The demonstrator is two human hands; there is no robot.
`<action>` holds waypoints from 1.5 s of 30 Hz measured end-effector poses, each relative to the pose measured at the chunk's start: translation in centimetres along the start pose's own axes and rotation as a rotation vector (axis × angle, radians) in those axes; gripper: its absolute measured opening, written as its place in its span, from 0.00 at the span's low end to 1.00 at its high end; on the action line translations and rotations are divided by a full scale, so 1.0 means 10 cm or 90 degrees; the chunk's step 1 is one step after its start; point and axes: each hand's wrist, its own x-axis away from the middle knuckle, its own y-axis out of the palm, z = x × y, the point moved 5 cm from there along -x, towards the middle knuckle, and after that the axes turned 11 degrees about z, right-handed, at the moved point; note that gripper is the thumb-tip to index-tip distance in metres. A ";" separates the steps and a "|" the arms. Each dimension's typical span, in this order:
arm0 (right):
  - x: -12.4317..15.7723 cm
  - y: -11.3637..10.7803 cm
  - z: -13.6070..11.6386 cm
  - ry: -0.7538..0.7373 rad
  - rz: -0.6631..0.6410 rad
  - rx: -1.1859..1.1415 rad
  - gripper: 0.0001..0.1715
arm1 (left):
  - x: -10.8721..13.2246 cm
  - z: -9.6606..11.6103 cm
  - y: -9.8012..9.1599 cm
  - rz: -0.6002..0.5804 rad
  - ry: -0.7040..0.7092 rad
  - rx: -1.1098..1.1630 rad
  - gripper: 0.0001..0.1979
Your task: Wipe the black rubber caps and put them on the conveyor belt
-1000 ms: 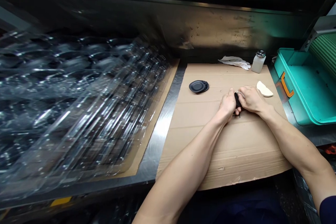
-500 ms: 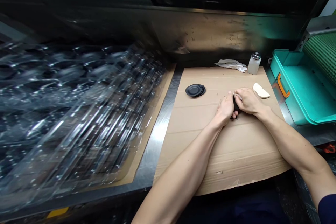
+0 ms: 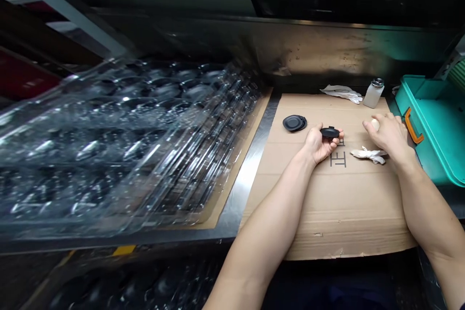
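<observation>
My left hand (image 3: 318,144) holds a small black oval part (image 3: 330,132) above the cardboard sheet (image 3: 319,203). To the right, my right hand (image 3: 390,133) has its fingers around a cream-coloured piece (image 3: 375,124), mostly covered by the hand. Between and below the hands lies a knotted white cloth (image 3: 369,155), beside black marks written on the cardboard. Left of my left hand, a couple of black oval pieces (image 3: 294,123) rest overlapping.
Clear plastic trays (image 3: 145,140) are stacked at the left. A white glove (image 3: 342,92) and a bottle with a metal cap (image 3: 374,93) stand at the back edge. A teal bin (image 3: 439,131) with an orange handle is at the right.
My hands have parted. The right has moved right onto the cream piece, while the left keeps the black part. The knotted cloth and black marks now show, and the view has shifted left.
</observation>
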 end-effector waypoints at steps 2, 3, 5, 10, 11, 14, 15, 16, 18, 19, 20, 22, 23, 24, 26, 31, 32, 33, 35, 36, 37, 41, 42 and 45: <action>-0.02 0.08 0.11 0.019 -0.073 0.036 0.28 | -0.01 -0.01 -0.01 -0.003 0.010 -0.003 0.32; -0.02 0.11 0.13 0.014 -0.096 0.028 0.28 | -0.03 -0.01 -0.01 -0.005 0.020 -0.006 0.32; -0.03 0.13 0.09 -0.008 -0.068 -0.029 0.24 | -0.06 -0.03 -0.01 -0.017 0.053 -0.005 0.31; 0.19 0.14 -0.44 -0.087 0.025 -0.208 0.22 | -0.13 -0.09 0.06 -0.067 0.135 0.038 0.21; 0.28 0.18 -0.59 -0.113 0.007 -0.210 0.22 | -0.14 -0.11 0.08 -0.073 0.139 0.052 0.20; 0.48 0.23 -0.94 -0.181 -0.004 -0.170 0.24 | -0.14 -0.15 0.11 -0.092 0.142 0.076 0.22; 0.50 0.23 -0.99 -0.183 0.005 -0.156 0.26 | -0.13 -0.16 0.12 -0.102 0.143 0.078 0.23; 0.49 0.23 -1.00 -0.168 0.011 -0.140 0.26 | -0.12 -0.17 0.12 -0.113 0.145 0.076 0.24; 0.46 0.23 -0.96 -0.115 0.004 -0.110 0.26 | -0.12 -0.19 0.13 -0.132 0.148 0.065 0.25; 0.44 0.23 -0.93 -0.098 -0.003 -0.099 0.26 | -0.12 -0.20 0.13 -0.131 0.147 0.059 0.25; 0.43 0.22 -0.93 -0.099 -0.007 -0.095 0.26 | -0.13 -0.20 0.13 -0.128 0.147 0.054 0.25; 0.45 0.22 -0.96 -0.145 -0.009 -0.101 0.27 | -0.13 -0.21 0.12 -0.111 0.148 0.054 0.25; 0.45 0.22 -0.98 -0.167 -0.011 -0.101 0.27 | -0.14 -0.21 0.11 -0.101 0.149 0.059 0.25; 0.45 0.24 -0.98 -0.171 -0.016 -0.093 0.28 | -0.13 -0.20 0.11 -0.095 0.150 0.064 0.25; 0.40 0.28 -0.92 -0.131 -0.036 -0.063 0.27 | -0.13 -0.18 0.10 -0.091 0.150 0.072 0.23; 0.22 0.24 -0.61 -0.096 -0.006 -0.109 0.22 | -0.16 -0.10 0.04 -0.072 0.156 0.116 0.20; 0.21 0.22 -0.57 -0.127 -0.008 -0.142 0.21 | -0.16 -0.08 0.03 -0.070 0.158 0.119 0.20; 0.21 0.21 -0.56 -0.169 -0.023 -0.172 0.20 | -0.17 -0.06 0.02 -0.069 0.160 0.115 0.20; 0.25 0.21 -0.59 -0.268 -0.082 -0.207 0.17 | -0.17 -0.06 0.01 -0.068 0.158 0.093 0.20; 0.28 0.21 -0.62 -0.313 -0.111 -0.208 0.16 | -0.17 -0.06 0.01 -0.071 0.157 0.077 0.20; 0.30 0.21 -0.65 -0.347 -0.128 -0.202 0.16 | -0.17 -0.07 0.01 -0.073 0.158 0.061 0.20; 0.39 0.14 -0.79 -0.420 -0.129 -0.180 0.17 | -0.18 -0.09 0.01 -0.067 0.180 0.024 0.21; 0.42 0.12 -0.81 -0.434 -0.139 -0.181 0.17 | -0.18 -0.09 0.01 -0.062 0.180 0.023 0.21; 0.46 0.08 -0.80 -0.446 -0.197 -0.151 0.17 | -0.22 -0.12 0.00 -0.058 0.173 0.025 0.21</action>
